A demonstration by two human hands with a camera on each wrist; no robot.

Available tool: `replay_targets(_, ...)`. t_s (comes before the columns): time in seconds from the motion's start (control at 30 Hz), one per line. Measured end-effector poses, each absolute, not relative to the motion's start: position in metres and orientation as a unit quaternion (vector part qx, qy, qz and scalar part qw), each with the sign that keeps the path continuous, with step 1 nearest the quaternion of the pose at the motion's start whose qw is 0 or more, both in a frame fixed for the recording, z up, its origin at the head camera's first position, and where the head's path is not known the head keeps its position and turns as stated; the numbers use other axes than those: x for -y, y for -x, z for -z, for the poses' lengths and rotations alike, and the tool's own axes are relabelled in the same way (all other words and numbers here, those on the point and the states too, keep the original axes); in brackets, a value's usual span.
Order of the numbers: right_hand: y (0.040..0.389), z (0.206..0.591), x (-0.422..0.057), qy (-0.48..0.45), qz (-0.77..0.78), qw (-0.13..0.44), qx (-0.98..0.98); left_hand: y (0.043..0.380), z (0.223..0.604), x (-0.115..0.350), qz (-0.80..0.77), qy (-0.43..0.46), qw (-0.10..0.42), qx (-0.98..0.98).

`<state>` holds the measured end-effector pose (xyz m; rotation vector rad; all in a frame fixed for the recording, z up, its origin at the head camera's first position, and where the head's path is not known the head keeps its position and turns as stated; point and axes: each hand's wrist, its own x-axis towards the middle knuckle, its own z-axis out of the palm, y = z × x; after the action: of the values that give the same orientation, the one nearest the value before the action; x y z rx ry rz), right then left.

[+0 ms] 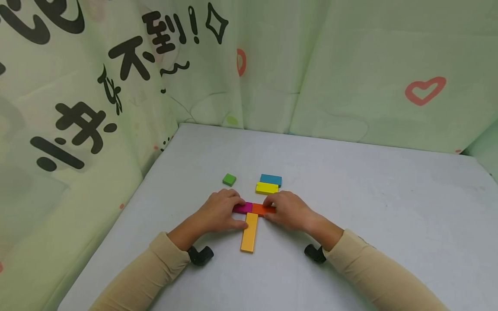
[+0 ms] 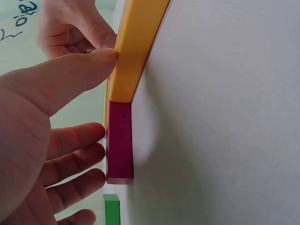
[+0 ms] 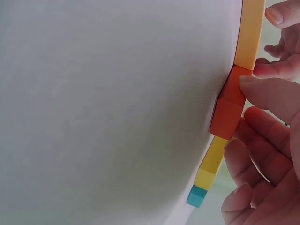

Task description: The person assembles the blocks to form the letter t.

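Note:
A magenta block (image 1: 243, 208) and an orange-red block (image 1: 258, 209) lie end to end in a row on the table. From their joint a longer amber block (image 1: 249, 235) runs toward the person, making a T. My left hand (image 1: 220, 211) rests its thumb on the amber block's upper left side, with its relaxed fingertips right at the magenta block. Between thumb and fingers, my right hand (image 1: 289, 210) pinches the orange-red block, its thumb on the near side in the right wrist view. Fingers partly cover both outer ends of the row in the head view.
Beyond the row, a yellow block (image 1: 266, 188) lies directly in front of a blue block (image 1: 271, 179). A small green block (image 1: 229, 179) sits farther left. The white table (image 1: 373, 207) ends at a pale green printed curtain (image 1: 350, 77) behind and to the left.

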<state>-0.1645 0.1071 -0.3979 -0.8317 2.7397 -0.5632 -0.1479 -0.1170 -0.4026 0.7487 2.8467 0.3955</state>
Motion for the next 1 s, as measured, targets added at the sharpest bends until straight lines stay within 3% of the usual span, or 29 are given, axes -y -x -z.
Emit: replay_targets(1.0, 0.1642, 0.3960, -0.1080, 0.266, 0.173, 0.123, -0.940, 0.1484, 0.4034, 0.1159, -0.126, -0.249, 0.091, -0.956)
